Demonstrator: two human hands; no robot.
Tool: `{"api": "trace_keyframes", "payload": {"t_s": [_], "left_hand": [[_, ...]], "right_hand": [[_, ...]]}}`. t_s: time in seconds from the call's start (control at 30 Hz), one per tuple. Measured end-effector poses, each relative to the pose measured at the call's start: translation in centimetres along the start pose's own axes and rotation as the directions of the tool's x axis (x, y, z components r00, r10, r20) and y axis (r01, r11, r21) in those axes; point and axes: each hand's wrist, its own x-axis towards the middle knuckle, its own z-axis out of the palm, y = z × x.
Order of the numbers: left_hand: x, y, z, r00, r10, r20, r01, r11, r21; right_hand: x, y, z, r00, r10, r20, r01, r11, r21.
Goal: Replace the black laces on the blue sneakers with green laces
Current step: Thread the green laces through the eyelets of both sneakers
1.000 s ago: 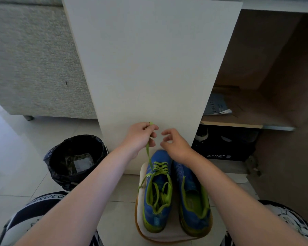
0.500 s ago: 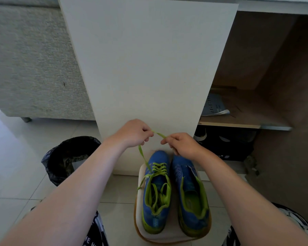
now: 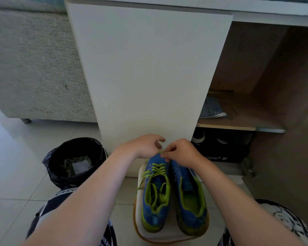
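- Lacing left blue mesh sneaker (image 3: 156, 197) with thin green lace (image 3: 157, 167).
- Pinching its tip with right hand (image 3: 182, 153); left hand (image 3: 144, 146) loose, apparently empty.
- Next: threading tip one row higher, with precise aim.

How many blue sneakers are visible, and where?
2. A blue sneaker with green laces stands on the left of the round white stool; a second blue sneaker, no lace visible, stands beside it on the right.

Black-lined bin (image 3: 58, 168) on pale floor tiles (image 3: 16, 157) at left; grey fabric sofa (image 3: 34, 68) behind; tall white cabinet door (image 3: 146, 77) straight ahead; folded paper (image 3: 212, 109) on a wooden shelf (image 3: 247, 119), black shoebox (image 3: 226, 153) beneath; cushioned stool (image 3: 169, 235) nearest
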Motion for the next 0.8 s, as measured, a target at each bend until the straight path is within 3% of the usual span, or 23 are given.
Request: {"api": "trace_keyframes", "payload": {"t_s": [0.1, 0.27, 0.43, 0.53, 0.63, 0.8], "left_hand": [[0.1, 0.4, 0.7, 0.999, 0.014, 0.051, -0.014, 1.0, 0.011], [-0.1, 0.1, 0.9, 0.998, -0.057, -0.01, 0.057, 0.994, 0.091], [-0.2, -0.4, 0.9, 0.995, -0.095, -0.025, 0.098, 0.981, 0.17], [-0.1, -0.4, 1.5, 0.998, -0.045, -0.031, 0.049, 0.99, 0.132], [0.0, -0.2, 2.3, 1.0, 0.011, 0.009, -0.01, 1.0, -0.018], [0.1, -1.4, 3.0, 0.995, -0.092, 0.025, 0.092, 0.996, -0.001]], "right_hand": [[0.1, 0.1, -0.2, 0.996, -0.006, -0.087, 0.001, 0.999, -0.049], [-0.2, 0.6, 0.1, 0.999, -0.03, 0.03, 0.032, 0.999, -0.038], [-0.3, 1.1, 0.0, 0.997, 0.073, -0.01, -0.074, 0.992, -0.099], [-0.6, 0.9, 0.4, 0.996, 0.084, -0.015, -0.086, 0.991, -0.102], [-0.6, 0.7, 1.2, 0.997, 0.075, -0.021, -0.077, 0.99, -0.116], [-0.6, 1.1, 1.6, 0.998, 0.066, -0.008, -0.067, 0.988, -0.141]]}}
